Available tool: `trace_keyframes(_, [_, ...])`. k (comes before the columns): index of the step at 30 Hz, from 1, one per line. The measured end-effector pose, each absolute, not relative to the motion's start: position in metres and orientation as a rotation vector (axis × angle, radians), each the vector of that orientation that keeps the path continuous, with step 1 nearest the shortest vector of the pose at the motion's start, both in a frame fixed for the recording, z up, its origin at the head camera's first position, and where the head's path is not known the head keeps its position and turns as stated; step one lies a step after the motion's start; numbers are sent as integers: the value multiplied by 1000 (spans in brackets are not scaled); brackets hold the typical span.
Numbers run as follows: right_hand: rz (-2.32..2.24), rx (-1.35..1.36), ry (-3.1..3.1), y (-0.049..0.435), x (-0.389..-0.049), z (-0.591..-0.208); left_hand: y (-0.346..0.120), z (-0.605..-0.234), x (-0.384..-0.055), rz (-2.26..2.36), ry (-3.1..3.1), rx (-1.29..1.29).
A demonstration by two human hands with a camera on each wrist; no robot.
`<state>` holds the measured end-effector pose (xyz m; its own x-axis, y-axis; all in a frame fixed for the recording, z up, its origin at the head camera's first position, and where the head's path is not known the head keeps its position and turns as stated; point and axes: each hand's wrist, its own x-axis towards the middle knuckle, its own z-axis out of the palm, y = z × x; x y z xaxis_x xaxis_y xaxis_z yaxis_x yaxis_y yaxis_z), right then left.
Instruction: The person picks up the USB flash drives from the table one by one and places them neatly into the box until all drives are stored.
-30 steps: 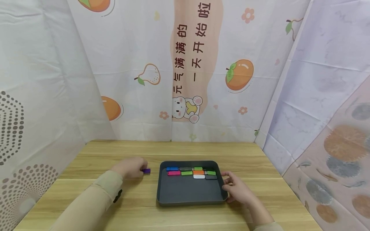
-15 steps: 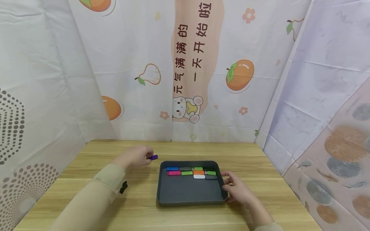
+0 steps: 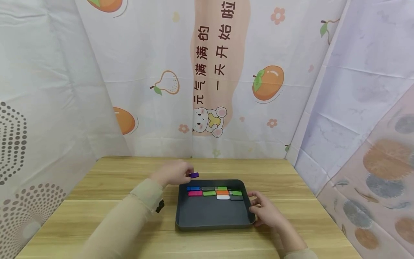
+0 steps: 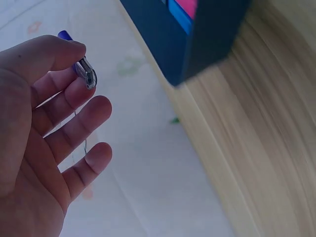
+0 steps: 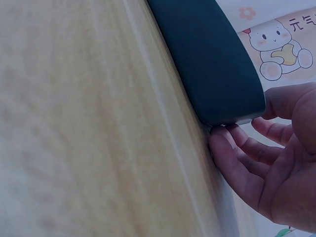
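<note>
A purple USB flash drive [image 3: 194, 175] is pinched between thumb and fingers of my left hand [image 3: 175, 172]. It hangs just above the back left edge of the dark grey tray [image 3: 213, 216]; its silver end [image 4: 87, 74] shows in the left wrist view, with the remaining fingers spread apart. On the tray's right side, my right hand [image 3: 266, 211] grips the wall, thumb at the rim and fingers against the outside. Inside the tray, toward the back, several flash drives lie in rows, among them a blue one [image 3: 193, 188], a pink one [image 3: 195, 193], an orange one [image 3: 222, 192] and a white one [image 3: 223, 197].
The tray stands on a wood-grain table [image 3: 129, 223]. Behind the table hangs a printed white curtain [image 3: 155, 118], with more fabric along both sides. A small black item [image 3: 160, 206] shows by the left sleeve cuff.
My left hand has lifted the purple flash drive from left of the tray and carried it right, over the back left edge. My right hand and the tray have stayed put.
</note>
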<state>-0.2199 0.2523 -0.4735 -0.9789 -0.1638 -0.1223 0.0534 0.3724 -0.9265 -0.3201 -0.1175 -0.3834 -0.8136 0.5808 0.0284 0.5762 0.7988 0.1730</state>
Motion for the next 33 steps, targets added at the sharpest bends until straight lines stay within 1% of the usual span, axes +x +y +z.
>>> trace_keyframes(8, [-1653,-99,2438,251,-219,-471,-87,-386,-321,219,2926,1035])
trace_keyframes(15, [-1669,-109,2416,251,-219,-471,-69,-395,-323,259,2883,1024])
trace_keyframes(21, [-1667,-110,2417,252,-219,-470,-56,-401,-323,170,2887,1045])
trace_keyframes(28, [-1652,-120,2436,253,-219,-470,-43,-418,-324,127,2848,1017])
trace_keyframes(33, [-1650,-118,2438,252,-219,-472,-40,-431,-325,120,2828,1049])
